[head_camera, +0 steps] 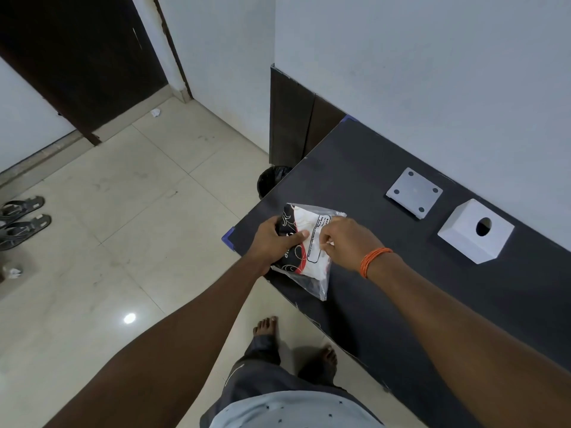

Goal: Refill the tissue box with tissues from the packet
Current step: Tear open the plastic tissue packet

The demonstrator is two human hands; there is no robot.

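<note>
A clear plastic tissue packet point(304, 242) with black, red and white print rests at the near left corner of the dark table point(401, 273). My left hand point(275, 239) grips the packet's left side. My right hand point(346, 239) pinches the packet's right edge with thumb and fingers. The white cube-shaped tissue box point(475, 231), with a round hole on top, stands further right near the wall. Its flat white base plate point(414, 192) lies apart from it, just to its left.
A black bin point(272, 179) sits on the floor beyond the table's left edge. My bare feet point(265, 327) stand on the tiled floor beside the table. Sandals point(23, 222) lie at the far left. A white wall backs the table.
</note>
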